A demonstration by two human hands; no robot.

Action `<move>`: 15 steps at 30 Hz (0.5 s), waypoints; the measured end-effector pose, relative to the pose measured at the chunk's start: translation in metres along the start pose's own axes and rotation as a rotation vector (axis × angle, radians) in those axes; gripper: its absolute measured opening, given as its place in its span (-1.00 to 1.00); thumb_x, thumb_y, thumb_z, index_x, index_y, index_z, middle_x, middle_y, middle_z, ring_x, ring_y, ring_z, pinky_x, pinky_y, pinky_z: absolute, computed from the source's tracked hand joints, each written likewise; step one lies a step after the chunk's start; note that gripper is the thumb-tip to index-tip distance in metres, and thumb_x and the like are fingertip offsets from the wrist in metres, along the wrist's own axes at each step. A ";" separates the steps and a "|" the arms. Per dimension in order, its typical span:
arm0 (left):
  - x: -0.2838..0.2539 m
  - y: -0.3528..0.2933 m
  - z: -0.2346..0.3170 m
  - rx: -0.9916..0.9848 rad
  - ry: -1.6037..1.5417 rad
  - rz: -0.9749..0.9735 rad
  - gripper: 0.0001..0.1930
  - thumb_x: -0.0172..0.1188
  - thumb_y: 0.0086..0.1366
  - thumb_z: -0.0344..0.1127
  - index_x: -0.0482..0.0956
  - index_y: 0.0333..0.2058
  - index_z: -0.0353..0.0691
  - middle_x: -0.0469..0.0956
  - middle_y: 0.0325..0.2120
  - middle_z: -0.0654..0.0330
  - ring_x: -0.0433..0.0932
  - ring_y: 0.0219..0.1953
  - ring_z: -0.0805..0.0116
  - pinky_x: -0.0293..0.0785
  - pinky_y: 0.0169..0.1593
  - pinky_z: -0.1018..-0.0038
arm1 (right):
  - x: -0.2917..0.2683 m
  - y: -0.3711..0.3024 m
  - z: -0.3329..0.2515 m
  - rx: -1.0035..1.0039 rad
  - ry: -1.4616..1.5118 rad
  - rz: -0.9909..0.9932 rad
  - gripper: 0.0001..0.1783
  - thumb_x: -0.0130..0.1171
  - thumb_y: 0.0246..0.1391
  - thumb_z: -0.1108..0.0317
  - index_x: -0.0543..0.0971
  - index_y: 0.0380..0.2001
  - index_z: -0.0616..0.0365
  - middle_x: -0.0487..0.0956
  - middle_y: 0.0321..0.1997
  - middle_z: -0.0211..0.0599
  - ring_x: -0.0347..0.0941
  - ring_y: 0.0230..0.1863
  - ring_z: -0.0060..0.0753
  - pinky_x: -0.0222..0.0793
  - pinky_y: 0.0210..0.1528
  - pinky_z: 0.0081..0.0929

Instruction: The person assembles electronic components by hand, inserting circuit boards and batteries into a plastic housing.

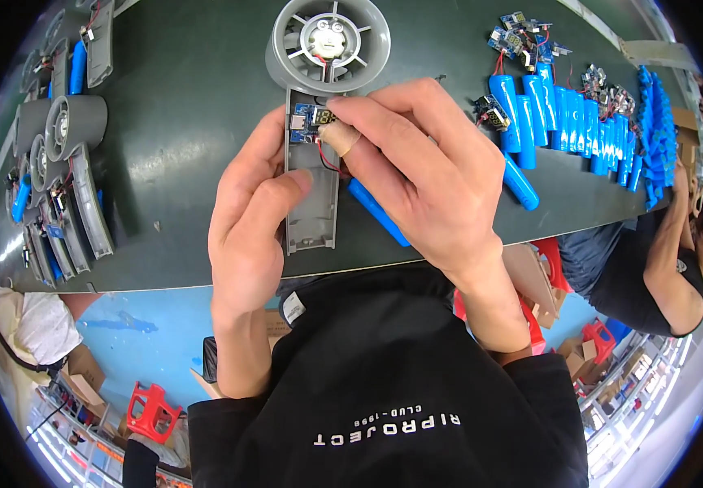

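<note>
A grey handheld fan lies on the dark green table, its round fan head (376, 57) at the far end and its open handle shell (311, 215) toward me. My left hand (254, 203) is closed around the shell's left side, thumb on its inner face. At the shell's upper end sits a small blue circuit board (302, 122) with a digit display. My right hand (424, 163) pinches the board's right side between a finger and a beige-wrapped thumb. Red and black wires run from the board toward a blue cylindrical battery (377, 211), which lies beside the shell, partly under my right hand.
Blue batteries with wired boards (571, 114) lie in rows at the right, beside a blue heap (656, 138). More grey fan parts (75, 126) crowd the left. Another person's arm (668, 252) reaches the table's right end. Red stools (153, 412) stand below on the floor.
</note>
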State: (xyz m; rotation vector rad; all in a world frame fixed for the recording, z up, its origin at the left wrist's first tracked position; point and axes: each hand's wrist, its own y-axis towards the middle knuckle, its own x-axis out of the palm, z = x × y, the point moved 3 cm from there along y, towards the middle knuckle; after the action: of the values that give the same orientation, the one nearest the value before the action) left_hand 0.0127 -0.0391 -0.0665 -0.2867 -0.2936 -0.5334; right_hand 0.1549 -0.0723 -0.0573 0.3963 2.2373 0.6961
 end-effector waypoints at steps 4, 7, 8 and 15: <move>0.000 -0.001 -0.001 0.024 0.003 0.026 -0.48 -0.19 0.17 -0.54 0.26 0.15 -0.53 0.46 -0.03 0.08 0.41 0.00 0.42 0.26 0.11 0.55 | 0.001 0.001 0.000 -0.028 -0.014 0.008 -0.76 0.38 -0.17 0.57 0.63 -0.33 0.28 0.52 -0.45 -0.36 0.44 -0.61 -0.55 0.27 -0.63 -0.62; -0.002 -0.001 -0.002 -0.016 -0.004 0.009 -0.49 -0.19 0.17 -0.54 0.26 0.15 -0.53 0.46 -0.03 0.09 0.41 0.00 0.42 0.27 0.10 0.55 | 0.001 0.002 -0.002 -0.026 -0.047 -0.006 -0.77 0.37 -0.17 0.55 0.64 -0.34 0.26 0.51 -0.45 -0.38 0.44 -0.61 -0.54 0.28 -0.62 -0.60; -0.002 -0.002 -0.002 -0.017 -0.004 0.009 -0.49 -0.19 0.17 -0.54 0.26 0.15 -0.53 0.46 -0.03 0.09 0.41 0.00 0.42 0.27 0.10 0.55 | 0.001 0.003 -0.003 -0.021 -0.074 -0.012 -0.77 0.37 -0.17 0.54 0.64 -0.34 0.24 0.51 -0.45 -0.40 0.44 -0.60 -0.53 0.28 -0.62 -0.60; -0.003 -0.001 -0.004 0.012 0.083 0.020 -0.49 -0.19 0.18 -0.55 0.27 0.15 -0.49 0.47 -0.07 0.13 0.41 -0.03 0.46 0.28 0.05 0.58 | 0.001 0.005 -0.010 0.019 -0.215 -0.072 -0.77 0.36 -0.17 0.48 0.65 -0.34 0.18 0.50 -0.45 -0.43 0.43 -0.57 -0.48 0.31 -0.58 -0.56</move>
State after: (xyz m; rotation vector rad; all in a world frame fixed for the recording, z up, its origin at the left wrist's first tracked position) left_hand 0.0104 -0.0397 -0.0707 -0.2546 -0.2137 -0.5224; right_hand 0.1469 -0.0711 -0.0488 0.3793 2.0455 0.5667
